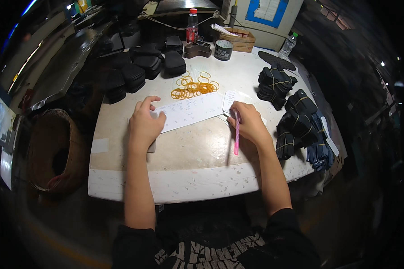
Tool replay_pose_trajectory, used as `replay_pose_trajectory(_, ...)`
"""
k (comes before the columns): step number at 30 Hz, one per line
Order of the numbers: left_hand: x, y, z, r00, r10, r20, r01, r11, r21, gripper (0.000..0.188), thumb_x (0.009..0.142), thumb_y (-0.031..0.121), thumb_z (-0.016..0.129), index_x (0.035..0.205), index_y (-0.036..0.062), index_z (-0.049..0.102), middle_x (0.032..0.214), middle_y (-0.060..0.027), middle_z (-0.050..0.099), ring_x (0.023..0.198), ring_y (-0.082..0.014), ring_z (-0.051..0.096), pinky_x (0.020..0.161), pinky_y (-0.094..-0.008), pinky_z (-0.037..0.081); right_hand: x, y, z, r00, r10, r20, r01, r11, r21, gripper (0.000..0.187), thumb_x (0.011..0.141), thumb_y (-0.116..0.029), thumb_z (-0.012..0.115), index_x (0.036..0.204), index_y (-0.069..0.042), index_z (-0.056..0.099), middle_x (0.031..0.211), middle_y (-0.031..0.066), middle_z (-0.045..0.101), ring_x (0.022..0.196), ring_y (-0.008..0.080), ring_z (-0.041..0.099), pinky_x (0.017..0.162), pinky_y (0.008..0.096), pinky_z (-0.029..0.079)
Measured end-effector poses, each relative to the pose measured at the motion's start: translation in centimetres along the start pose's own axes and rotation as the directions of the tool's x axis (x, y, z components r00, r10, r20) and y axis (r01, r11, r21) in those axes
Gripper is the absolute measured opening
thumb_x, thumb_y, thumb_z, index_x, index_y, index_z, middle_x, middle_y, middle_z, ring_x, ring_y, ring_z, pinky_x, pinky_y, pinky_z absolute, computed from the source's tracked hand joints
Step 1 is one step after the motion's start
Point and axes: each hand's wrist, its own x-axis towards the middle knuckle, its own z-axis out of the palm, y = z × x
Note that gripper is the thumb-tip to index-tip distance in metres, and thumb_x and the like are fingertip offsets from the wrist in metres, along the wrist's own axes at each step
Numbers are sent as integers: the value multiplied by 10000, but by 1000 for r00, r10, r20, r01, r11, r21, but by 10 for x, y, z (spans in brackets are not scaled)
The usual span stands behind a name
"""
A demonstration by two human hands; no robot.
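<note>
While the left hand (146, 124) spreads, thumb and fingers apart, the right hand (250, 122) clamps a slim pink striped pen (237, 136) at one o'clock: likely light, stiff. Twelve o'clock, a long white handwritten paper sheet (188, 114), probably flimsy, best taken by its edges.

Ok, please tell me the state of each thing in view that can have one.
Left hand: open, contact unclear.
Right hand: closed on pink striped pen.
White rectangular paper sheet: written on.
Yellow rubber bands: loose, heaped.
Red-capped plastic bottle: closed, upright.
Clear green-capped plastic bottle: closed.
Brown wooden box: open.
Black layered bundles, right: tied.
Black rounded pieces, left: stacked.
Round woven basket: open.
</note>
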Motion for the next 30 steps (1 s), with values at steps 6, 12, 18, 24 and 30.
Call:
replay_pose_trajectory(6, -6, 4, 10, 968, -86, 234, 12, 954, 300, 913, 751, 387, 885, 1555, 203, 494, 1607, -114, 460, 1336, -338, 602, 1103, -452, 502, -9, 13, 7, 998, -17, -57, 21, 997, 70, 234, 824, -97, 808, 1004, -38, 670, 937, 154, 705, 939, 349, 652, 840, 424, 525)
replay_pose_trajectory(12, -5, 7, 6, 968, -41, 246, -19, 971, 237, 955, 700, 353, 932, 1543, 205, 506, 1583, -127, 469, 1331, -338, 603, 1101, -451, 506, -9, 5, 6, 992, 31, -121, -30, 999, 11, 168, 853, -168, 775, 949, -64, 686, 902, 129, 713, 893, 350, 649, 811, 440, 527)
replay_pose_trajectory(18, -11, 17, -4, 962, -63, 264, 6, 978, 209, 1011, 614, 304, 969, 1521, 223, 531, 1478, -174, 523, 1299, -329, 617, 1102, -409, 503, -3, 4, 3, 965, 56, -258, 29, 949, 314, 162, 975, -169, 636, 987, -9, 655, 878, 147, 708, 772, 297, 635, 759, 407, 516)
replay_pose_trajectory(24, -19, 24, -17, 905, -102, 413, -44, 943, 329, 1027, 554, 354, 990, 1475, 216, 559, 1400, -181, 549, 1210, -350, 660, 1044, -404, 535, -6, -6, 12, 957, 208, -203, -37, 781, 623, 110, 961, -83, 546, 1004, 15, 573, 740, 58, 613, 699, 112, 572, 637, 279, 466)
replay_pose_trajectory(30, -26, 32, -10, 850, -87, 519, -122, 927, 355, 1044, 546, 396, 992, 1470, 176, 559, 1386, -183, 560, 1178, -350, 677, 1024, -397, 543, -10, -21, 23, 956, 287, 61, -232, 614, 755, 301, 1078, -211, 562, 855, -8, 568, 641, 41, 590, 592, 73, 535, 543, 275, 425)
